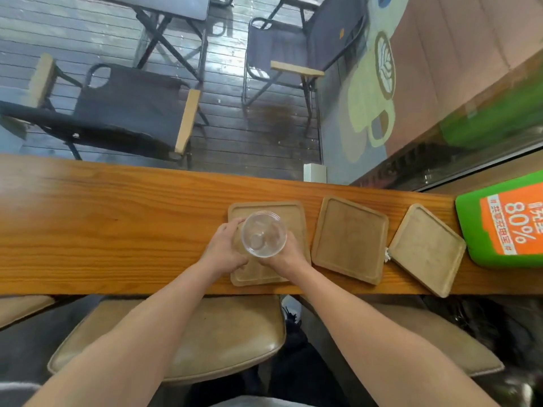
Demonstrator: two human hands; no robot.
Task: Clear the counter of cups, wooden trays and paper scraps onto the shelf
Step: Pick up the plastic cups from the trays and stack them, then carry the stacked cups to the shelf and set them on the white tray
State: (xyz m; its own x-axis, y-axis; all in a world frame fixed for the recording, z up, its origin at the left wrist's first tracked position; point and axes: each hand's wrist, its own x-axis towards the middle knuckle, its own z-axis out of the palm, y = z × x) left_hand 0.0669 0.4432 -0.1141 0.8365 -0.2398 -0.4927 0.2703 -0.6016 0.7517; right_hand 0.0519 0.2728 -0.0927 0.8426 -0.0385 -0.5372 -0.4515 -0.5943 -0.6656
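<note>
Item 1. Middle tray [349, 239]: square wooden tray with a raised rim, lying flat and slightly turned on the wooden counter [117, 230]. All places below are given from it.

Item 2. Left tray [293, 210]: same make, just left of the middle tray, a thin strip of counter between them. Partly covered by the hands.

Item 3. Right tray [426, 251]: same make, right of the middle tray and turned cornerwise. Its near corner juts past the counter's front edge.

Item 4. Clear plastic cup [263, 233]: left of the middle tray, over the left tray, mouth up and seen from above. Whether its base rests on that tray or is raised off it cannot be told.

Item 5. Left hand [224, 248]: wrapped round the cup's left side, fingers curled against the wall.

Item 6. Right hand [286, 255]: grasping the cup's right side, nearer the middle tray.

Item 7. Paper scrap [387, 255]: small, white, in the gap between the middle tray and the right tray, against the latter's edge.

Item 8. Green and orange sign [505, 224]: far right of the middle tray, beyond the right tray, marked "80%".

Item 9. White block [315, 172]: behind the middle tray, at the counter's far edge.

Item 10. Padded stool [205, 333]: below the counter, near-left of the middle tray.

Item 11. Folding chairs [132, 107]: two, dark fabric, on the plank floor beyond the counter.
</note>
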